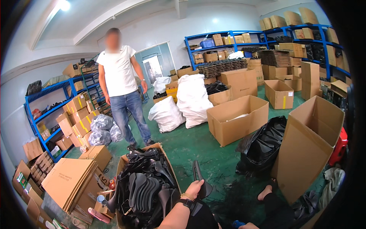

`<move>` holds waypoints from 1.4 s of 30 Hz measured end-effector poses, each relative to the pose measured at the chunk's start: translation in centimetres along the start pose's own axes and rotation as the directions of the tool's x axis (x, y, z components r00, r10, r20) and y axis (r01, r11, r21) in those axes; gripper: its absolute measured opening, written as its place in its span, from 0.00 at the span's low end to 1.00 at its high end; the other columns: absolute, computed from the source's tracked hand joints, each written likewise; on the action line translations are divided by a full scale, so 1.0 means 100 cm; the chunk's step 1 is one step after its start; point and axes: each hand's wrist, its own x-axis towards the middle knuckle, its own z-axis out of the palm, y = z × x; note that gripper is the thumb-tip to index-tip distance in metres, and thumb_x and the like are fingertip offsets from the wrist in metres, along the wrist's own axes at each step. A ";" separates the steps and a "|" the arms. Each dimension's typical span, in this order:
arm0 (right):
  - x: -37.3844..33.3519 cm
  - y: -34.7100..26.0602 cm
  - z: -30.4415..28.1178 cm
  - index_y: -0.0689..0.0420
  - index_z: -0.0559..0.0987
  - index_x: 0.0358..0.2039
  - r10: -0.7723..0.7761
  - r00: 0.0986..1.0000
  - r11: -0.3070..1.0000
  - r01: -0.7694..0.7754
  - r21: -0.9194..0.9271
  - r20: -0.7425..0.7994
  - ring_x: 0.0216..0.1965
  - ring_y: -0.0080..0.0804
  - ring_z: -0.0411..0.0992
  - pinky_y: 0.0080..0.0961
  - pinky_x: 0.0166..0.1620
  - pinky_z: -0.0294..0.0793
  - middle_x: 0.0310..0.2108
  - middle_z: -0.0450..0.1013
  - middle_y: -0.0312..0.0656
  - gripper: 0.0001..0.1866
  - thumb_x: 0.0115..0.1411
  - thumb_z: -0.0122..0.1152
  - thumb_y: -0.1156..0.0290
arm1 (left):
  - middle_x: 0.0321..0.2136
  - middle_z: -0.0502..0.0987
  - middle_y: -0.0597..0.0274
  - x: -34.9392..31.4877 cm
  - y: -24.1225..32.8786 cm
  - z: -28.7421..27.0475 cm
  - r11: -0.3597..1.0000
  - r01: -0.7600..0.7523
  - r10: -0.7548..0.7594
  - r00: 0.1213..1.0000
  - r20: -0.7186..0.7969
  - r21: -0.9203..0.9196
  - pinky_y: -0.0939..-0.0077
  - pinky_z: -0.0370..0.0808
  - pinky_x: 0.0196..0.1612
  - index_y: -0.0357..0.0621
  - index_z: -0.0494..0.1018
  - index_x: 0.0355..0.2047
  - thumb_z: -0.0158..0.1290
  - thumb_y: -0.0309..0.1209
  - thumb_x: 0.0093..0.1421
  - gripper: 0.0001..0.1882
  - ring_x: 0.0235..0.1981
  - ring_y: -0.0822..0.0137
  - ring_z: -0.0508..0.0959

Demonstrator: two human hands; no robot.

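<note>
glossy green floor (173,142): centre
white wall (152,28): top centre
blue metal shelving (324,49): upper right
bright lamp (64,5): upper left

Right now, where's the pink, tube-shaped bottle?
In the head view, the pink, tube-shaped bottle is at the lower left, just left of the open brown cardboard box full of black plastic parts.

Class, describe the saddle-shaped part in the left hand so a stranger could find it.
Find the open carton heaped with black parts, bottom centre-left. Just right of it, the left hand holds the black saddle-shaped part. Unlike the heap, it is outside the carton.
</note>
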 end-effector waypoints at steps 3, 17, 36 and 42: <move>-0.005 0.000 0.004 0.63 0.78 0.34 0.092 0.993 0.986 -0.082 -0.142 0.068 0.30 0.30 0.70 0.25 0.39 0.70 0.28 0.72 0.36 0.23 0.44 0.70 0.57 | 0.22 0.69 0.66 -0.003 -0.001 0.004 0.997 -0.025 0.027 0.999 -0.021 0.074 0.72 0.63 0.25 0.39 0.71 0.35 0.50 0.43 0.64 0.17 0.23 0.70 0.67; -0.048 -0.035 -0.004 0.69 0.78 0.37 0.362 0.923 0.932 -0.358 -0.051 0.131 0.37 0.38 0.76 0.31 0.41 0.73 0.36 0.75 0.48 0.27 0.41 0.71 0.61 | 0.29 0.74 0.58 -0.025 0.141 0.055 -0.326 -0.501 0.573 0.569 0.589 0.801 0.62 0.74 0.34 0.46 0.71 0.32 0.53 0.38 0.58 0.10 0.33 0.55 0.76; -0.027 -0.003 0.003 0.70 0.77 0.35 0.335 0.934 0.942 -0.332 -0.046 0.127 0.32 0.38 0.75 0.32 0.36 0.72 0.33 0.75 0.49 0.22 0.43 0.68 0.66 | 0.35 0.78 0.61 -0.055 -0.060 0.117 -0.236 -0.496 0.109 0.841 0.531 0.835 0.64 0.71 0.40 0.50 0.79 0.34 0.46 0.31 0.59 0.11 0.41 0.61 0.78; -0.023 0.008 0.001 0.67 0.78 0.30 0.303 0.944 0.951 -0.308 0.025 0.131 0.24 0.34 0.73 0.29 0.30 0.72 0.26 0.73 0.45 0.14 0.46 0.66 0.70 | 0.34 0.78 0.60 -0.055 -0.060 0.120 -0.151 -0.528 0.096 0.833 0.544 0.835 0.61 0.73 0.40 0.48 0.78 0.35 0.51 0.35 0.57 0.09 0.40 0.59 0.78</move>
